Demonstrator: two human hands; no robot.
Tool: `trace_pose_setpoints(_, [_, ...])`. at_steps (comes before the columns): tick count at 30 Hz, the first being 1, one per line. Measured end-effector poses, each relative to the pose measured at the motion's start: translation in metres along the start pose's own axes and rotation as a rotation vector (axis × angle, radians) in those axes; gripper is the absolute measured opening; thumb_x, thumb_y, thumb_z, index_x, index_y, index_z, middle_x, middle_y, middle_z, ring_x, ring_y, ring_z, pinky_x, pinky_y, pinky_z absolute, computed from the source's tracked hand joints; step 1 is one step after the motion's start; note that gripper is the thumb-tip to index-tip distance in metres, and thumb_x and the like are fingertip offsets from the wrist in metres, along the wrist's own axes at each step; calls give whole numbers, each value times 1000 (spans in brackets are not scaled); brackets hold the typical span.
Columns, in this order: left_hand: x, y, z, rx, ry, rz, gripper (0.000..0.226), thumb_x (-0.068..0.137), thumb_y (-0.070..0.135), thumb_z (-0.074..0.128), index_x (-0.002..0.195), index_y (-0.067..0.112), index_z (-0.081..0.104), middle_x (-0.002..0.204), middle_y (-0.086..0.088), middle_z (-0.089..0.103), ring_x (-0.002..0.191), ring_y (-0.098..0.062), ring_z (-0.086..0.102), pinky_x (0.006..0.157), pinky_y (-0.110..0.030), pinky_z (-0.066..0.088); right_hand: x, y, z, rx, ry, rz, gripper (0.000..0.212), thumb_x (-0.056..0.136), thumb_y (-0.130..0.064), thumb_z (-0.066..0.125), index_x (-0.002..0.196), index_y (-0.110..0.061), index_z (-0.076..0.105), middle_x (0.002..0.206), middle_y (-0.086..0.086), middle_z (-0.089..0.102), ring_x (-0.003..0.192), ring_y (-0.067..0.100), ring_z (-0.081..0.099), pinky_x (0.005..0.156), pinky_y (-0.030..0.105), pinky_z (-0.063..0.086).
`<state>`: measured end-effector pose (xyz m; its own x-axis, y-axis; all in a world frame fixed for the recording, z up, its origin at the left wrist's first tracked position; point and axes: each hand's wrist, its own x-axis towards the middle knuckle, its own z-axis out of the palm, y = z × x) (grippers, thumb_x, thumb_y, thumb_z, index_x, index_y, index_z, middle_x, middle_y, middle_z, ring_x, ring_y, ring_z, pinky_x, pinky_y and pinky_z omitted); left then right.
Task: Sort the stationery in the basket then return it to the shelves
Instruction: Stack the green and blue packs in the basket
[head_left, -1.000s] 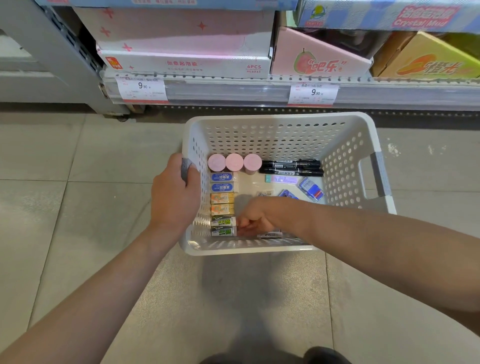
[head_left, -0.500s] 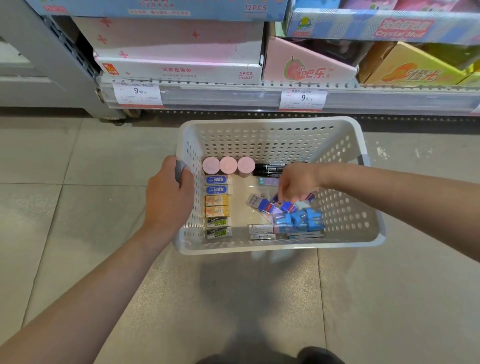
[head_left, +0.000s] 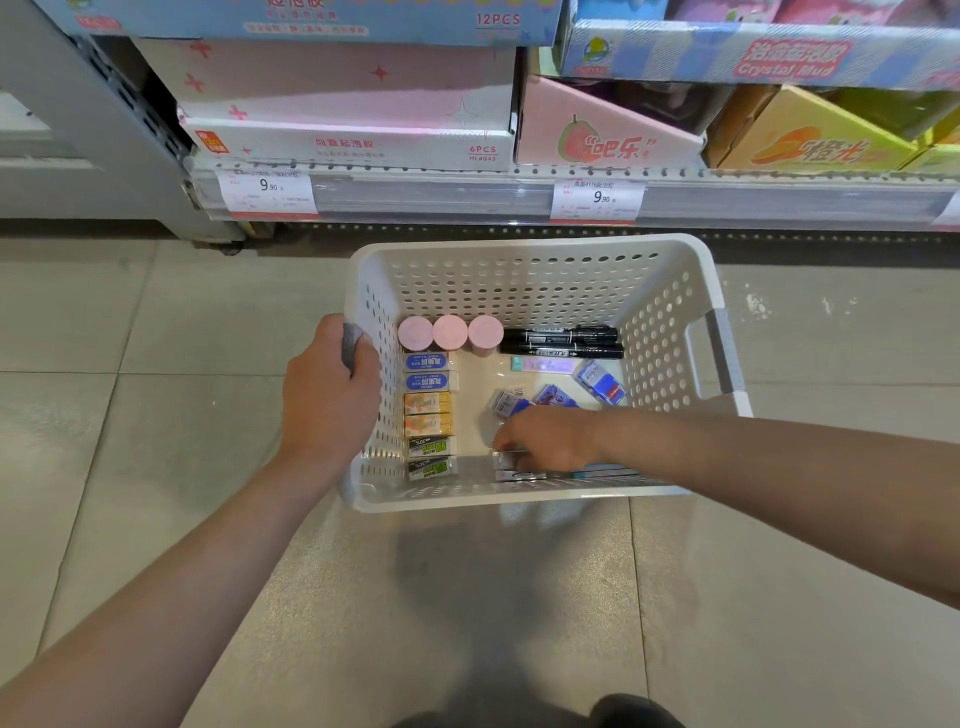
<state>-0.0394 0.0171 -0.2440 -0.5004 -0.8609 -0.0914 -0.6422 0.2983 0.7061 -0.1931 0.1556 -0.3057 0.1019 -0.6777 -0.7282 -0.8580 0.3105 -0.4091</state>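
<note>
White perforated basket is sitting over the tiled floor below the shelf. Erasers are lining its left wall, pink tubs and black markers at the back. Left hand is gripping the grey handle. Right hand is curling fingers on small packs near the front (grip itself hidden, cannot tell).

A white perforated basket is held above a tiled floor before a shelf of boxed goods, the left hand gripping its grey left handle. Along its left wall lie six erasers in a column, with three pink tubs and two black markers at the far end. The right hand reaches down onto small packets near the front wall, fingers curled, though whether it grips one is unclear.
</note>
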Motion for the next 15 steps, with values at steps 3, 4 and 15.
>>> trace_pose_setpoints(3, [-1, 1, 0, -6, 7, 13, 19, 99, 18, 41, 83, 7, 40, 63, 1, 43, 53, -12, 40, 46, -24, 32, 9, -7, 4, -54, 18, -5, 26, 91, -3, 48, 116, -3, 55, 112, 15, 62, 105, 30, 59, 84, 31, 45])
trace_pose_setpoints(4, [0, 0, 0, -8, 6, 16, 19, 99, 19, 42, 83, 8, 40, 63, 1, 43, 53, -13, 41, 46, -26, 33, 12, -9, 4, -69, 17, 3, 27, 91, -2, 49, 116, -1, 55, 112, 16, 62, 105, 29, 60, 80, 29, 45])
trace_pose_setpoints(15, [0, -1, 1, -5, -1, 21, 15, 99, 21, 41, 89, 11, 40, 75, 0, 51, 56, -11, 48, 47, -24, 35, 11, -20, -21, 410, 210, 55, 22, 86, -12, 58, 98, 1, 70, 92, 9, 71, 66, 7, 56, 66, 15, 50])
